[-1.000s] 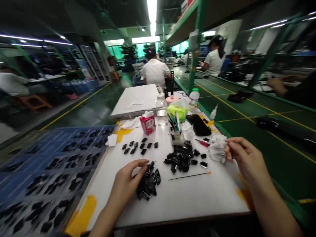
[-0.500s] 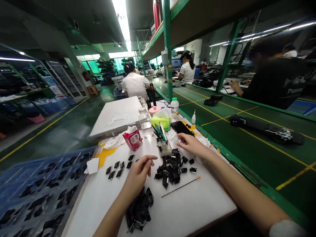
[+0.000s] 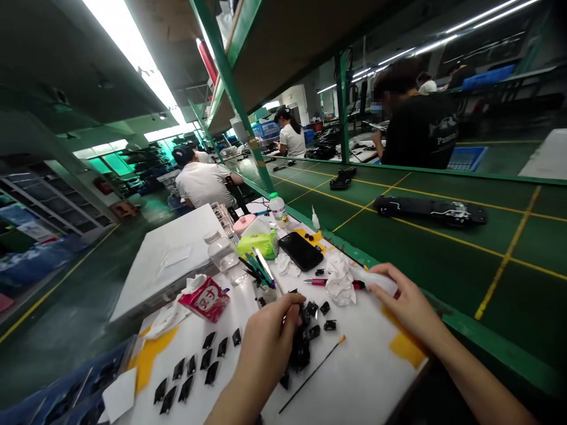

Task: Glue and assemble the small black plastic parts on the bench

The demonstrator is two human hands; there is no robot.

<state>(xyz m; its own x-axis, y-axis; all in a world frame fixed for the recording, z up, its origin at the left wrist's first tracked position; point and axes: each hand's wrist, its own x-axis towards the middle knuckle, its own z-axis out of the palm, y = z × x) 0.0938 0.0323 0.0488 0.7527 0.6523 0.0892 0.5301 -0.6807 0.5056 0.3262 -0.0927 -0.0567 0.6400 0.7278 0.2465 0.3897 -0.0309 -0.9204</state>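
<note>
My right hand point(image 3: 405, 298) is wrapped round a translucent white bottle point(image 3: 378, 280) at the right edge of the white table. Fingers pressed together, my left hand point(image 3: 272, 336) is over the pile of small black parts point(image 3: 302, 348); what it may hold is hidden. Left of it, several curved black pieces point(image 3: 206, 359) lie in rows. A thin black stick with an orange tip point(image 3: 312, 375) lies in front of the pile. Crumpled white tissue point(image 3: 341, 283) and a red pen point(image 3: 315, 282) are beside the bottle.
Behind the pile are a black phone point(image 3: 301, 251), a green packet point(image 3: 257, 245), a red box point(image 3: 206, 300) and a jar point(image 3: 221, 251). A green conveyor point(image 3: 434, 254) on the right carries a long black assembly point(image 3: 429, 211). Other people sit farther off.
The view has turned right and tilted. My right hand has moved from near the phone to the table's right edge and taken hold of the bottle. My left hand has moved over the pile.
</note>
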